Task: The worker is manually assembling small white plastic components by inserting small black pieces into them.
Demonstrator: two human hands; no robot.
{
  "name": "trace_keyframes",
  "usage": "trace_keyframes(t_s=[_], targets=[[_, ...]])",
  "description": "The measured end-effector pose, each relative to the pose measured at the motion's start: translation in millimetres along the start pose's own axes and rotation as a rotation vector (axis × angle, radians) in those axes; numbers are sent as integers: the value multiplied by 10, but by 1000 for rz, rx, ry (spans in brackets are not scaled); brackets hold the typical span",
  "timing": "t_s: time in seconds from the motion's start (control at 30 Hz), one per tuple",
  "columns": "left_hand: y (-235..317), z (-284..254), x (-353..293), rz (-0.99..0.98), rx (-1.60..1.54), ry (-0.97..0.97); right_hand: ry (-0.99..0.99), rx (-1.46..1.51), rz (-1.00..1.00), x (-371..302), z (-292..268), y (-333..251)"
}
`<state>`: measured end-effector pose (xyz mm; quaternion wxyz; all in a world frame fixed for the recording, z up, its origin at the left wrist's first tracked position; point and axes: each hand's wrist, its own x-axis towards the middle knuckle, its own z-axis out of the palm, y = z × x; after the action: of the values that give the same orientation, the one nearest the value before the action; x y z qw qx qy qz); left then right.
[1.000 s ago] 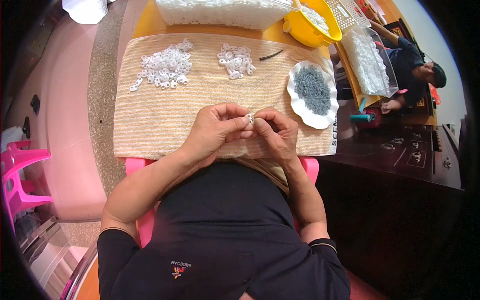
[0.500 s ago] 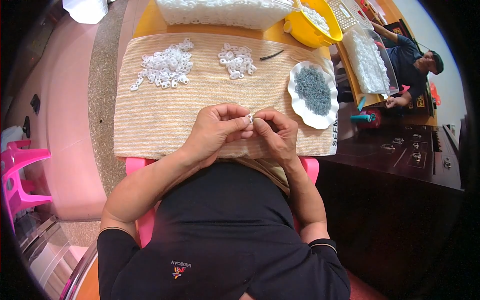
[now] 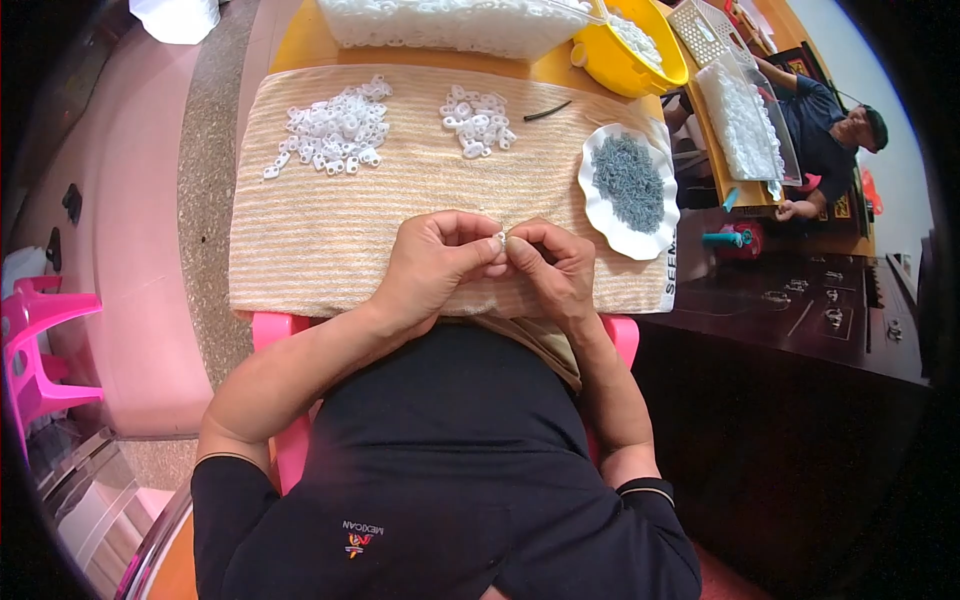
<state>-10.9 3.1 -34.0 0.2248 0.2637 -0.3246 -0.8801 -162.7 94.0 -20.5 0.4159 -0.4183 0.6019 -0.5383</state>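
My left hand (image 3: 445,262) pinches a small white plastic piece (image 3: 502,238) between thumb and forefinger, above the near part of a striped towel (image 3: 300,235). Fingertips of my right hand (image 3: 553,265) close in on the same piece from the right; whether they hold a second tiny part is hidden. Beyond my hands lie a larger pile of white plastic pieces (image 3: 340,130) on the left and a smaller pile (image 3: 475,122) in the middle. To the right, a white scalloped plate (image 3: 600,215) carries a heap of small grey-blue parts (image 3: 628,180).
A thin black stick (image 3: 547,111) lies near the plate. Behind the towel stand a clear bin (image 3: 450,30) of white pieces and a yellow basket (image 3: 605,75). At right, a person (image 3: 820,120) sits by another bin (image 3: 740,125). A pink stool (image 3: 50,345) stands left.
Both hands stay nearly in place, fingers still together at the white piece. The person at the right has shifted an arm slightly.
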Motion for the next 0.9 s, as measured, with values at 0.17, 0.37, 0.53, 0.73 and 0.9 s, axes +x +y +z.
trace_keyframes(t_s=[0.17,0.37,0.53,0.73,0.9], targets=[[-36,39,-23,75,57,39,-13,68,-21,12,11,-2],[-12,51,5,86,37,30,-56,189,-1,33,-10,55],[18,42,0,40,-9,29,-70,211,38,29,-90,86],[30,16,17,16,-21,8,-74,256,99,30,-121,100],[50,32,3,11,-21,9,-66,249,103,27,-119,80]])
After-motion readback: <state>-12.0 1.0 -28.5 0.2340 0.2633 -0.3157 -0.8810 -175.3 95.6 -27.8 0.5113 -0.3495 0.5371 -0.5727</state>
